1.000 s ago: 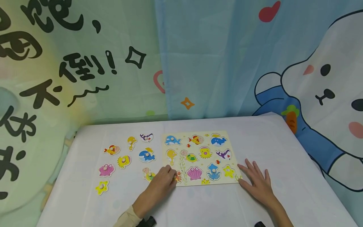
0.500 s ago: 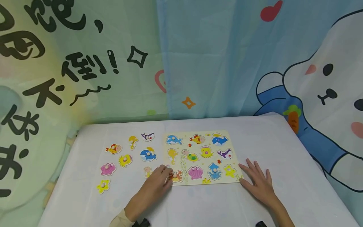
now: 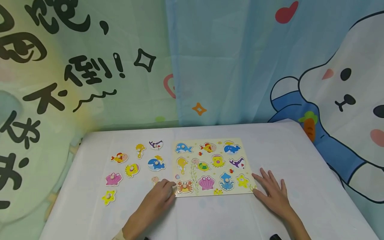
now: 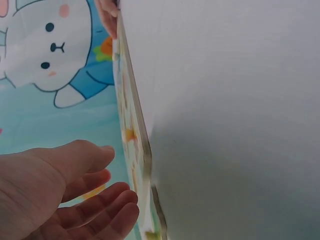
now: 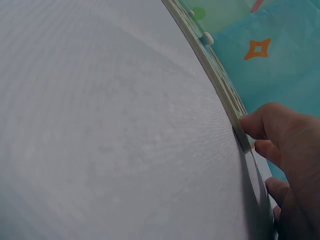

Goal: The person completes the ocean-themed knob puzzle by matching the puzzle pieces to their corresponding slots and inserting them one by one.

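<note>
A pale yellow puzzle board (image 3: 192, 174) with sea-animal pictures lies flat on the white table. The crab piece (image 3: 184, 187) sits in its lower-left corner. My left hand (image 3: 158, 197) is just left of that corner, its fingers loosely bent with nothing between them in the left wrist view. It partly covers the turtle piece (image 3: 155, 180). At the board's lower-right corner rests my right hand (image 3: 273, 191), fingers spread, with the thumb touching the board's edge in the right wrist view. A knobbed blue squid piece (image 3: 226, 182) also sits in the board.
Several loose knobbed pieces lie left of the board, including a blue whale (image 3: 156, 164), a purple-and-white whale (image 3: 156, 145), a seahorse (image 3: 140, 150), a red fish (image 3: 119, 157), a yellow fish (image 3: 132, 170), a pink shell (image 3: 113, 179) and a starfish (image 3: 108, 197). A printed curtain (image 3: 216, 73) hangs behind the table.
My left hand has let go of the crab piece and drawn back to the left, so the whole crab shows on the board. My right hand has stayed at the board's corner.
</note>
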Motion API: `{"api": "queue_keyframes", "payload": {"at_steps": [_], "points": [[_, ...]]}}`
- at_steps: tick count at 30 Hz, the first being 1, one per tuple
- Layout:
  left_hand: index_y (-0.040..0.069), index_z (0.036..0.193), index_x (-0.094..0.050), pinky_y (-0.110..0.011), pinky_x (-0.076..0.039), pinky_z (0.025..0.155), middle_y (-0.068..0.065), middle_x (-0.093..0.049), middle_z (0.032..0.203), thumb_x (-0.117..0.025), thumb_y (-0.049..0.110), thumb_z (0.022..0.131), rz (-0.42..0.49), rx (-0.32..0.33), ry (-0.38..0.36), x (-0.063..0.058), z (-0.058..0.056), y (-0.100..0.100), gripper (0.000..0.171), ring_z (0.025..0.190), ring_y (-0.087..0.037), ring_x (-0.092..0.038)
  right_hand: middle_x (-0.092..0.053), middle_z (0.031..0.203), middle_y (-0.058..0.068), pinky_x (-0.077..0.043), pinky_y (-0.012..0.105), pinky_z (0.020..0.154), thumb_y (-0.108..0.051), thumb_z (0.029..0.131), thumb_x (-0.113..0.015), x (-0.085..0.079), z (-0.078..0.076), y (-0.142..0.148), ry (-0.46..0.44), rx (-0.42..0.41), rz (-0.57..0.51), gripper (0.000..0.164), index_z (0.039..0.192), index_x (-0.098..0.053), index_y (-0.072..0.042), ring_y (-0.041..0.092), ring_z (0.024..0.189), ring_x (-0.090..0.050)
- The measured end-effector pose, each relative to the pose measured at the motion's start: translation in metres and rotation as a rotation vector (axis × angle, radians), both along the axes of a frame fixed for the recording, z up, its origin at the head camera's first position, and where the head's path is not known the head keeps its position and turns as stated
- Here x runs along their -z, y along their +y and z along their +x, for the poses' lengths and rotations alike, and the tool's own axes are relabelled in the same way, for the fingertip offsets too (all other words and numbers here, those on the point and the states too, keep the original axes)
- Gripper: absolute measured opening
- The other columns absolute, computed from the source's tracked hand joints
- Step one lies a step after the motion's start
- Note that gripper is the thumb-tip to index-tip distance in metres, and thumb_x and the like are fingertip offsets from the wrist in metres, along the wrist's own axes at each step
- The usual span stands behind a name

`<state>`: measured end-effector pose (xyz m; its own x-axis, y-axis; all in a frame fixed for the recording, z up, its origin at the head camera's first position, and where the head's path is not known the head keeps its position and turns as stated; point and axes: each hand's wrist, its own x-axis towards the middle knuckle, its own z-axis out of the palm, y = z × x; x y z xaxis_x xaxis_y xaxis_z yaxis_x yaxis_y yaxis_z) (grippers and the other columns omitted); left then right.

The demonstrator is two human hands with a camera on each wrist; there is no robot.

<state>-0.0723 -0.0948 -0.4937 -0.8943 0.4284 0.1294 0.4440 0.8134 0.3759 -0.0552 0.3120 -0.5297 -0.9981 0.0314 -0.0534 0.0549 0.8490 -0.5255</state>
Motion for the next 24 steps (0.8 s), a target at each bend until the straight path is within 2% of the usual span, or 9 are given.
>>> {"api": "queue_keyframes", "payload": {"at_steps": [6,13,18,24], "points": [[0.011,0.118,-0.064,-0.032,-0.052,0.092,0.001,-0.063,0.108,-0.074,0.023,0.085,-0.002,-0.080,-0.069,-0.001,0.001,-0.016,0.036,0.100,-0.012,-0.058,-0.027,0.157,0.024,0.012,0.072,0.109,-0.041,0.086,-0.062,0.001,0.000,0.000,0.008,-0.001,0.005,0.058,0.137,-0.052,-0.016,0.044,0.148,-0.008],[0.011,0.115,-0.065,-0.035,-0.054,0.090,-0.002,-0.066,0.106,-0.078,0.015,0.080,0.033,-0.188,-0.003,-0.008,-0.005,-0.048,0.038,0.100,-0.017,-0.061,-0.026,0.157,0.024,0.012,0.072,0.109,-0.041,0.087,-0.062,0.000,-0.001,-0.001,0.008,-0.002,0.006,0.058,0.137,-0.051,-0.014,0.045,0.147,-0.007],[0.009,0.114,-0.065,-0.038,-0.054,0.089,-0.004,-0.065,0.104,-0.077,0.014,0.081,0.022,-0.241,-0.018,-0.011,-0.008,-0.073,0.036,0.100,-0.020,-0.061,-0.025,0.157,0.025,0.013,0.072,0.109,-0.040,0.087,-0.063,0.000,-0.002,-0.002,-0.004,-0.001,-0.003,0.058,0.138,-0.051,-0.014,0.045,0.148,-0.006],[0.006,0.112,-0.066,-0.040,-0.055,0.086,-0.006,-0.064,0.102,-0.077,0.011,0.081,0.033,-0.270,-0.013,-0.010,-0.009,-0.094,0.033,0.096,-0.020,-0.062,-0.024,0.157,0.024,0.013,0.071,0.109,-0.042,0.087,-0.062,-0.001,0.000,0.000,-0.030,0.012,-0.003,0.059,0.138,-0.051,-0.015,0.044,0.148,-0.005]]}}
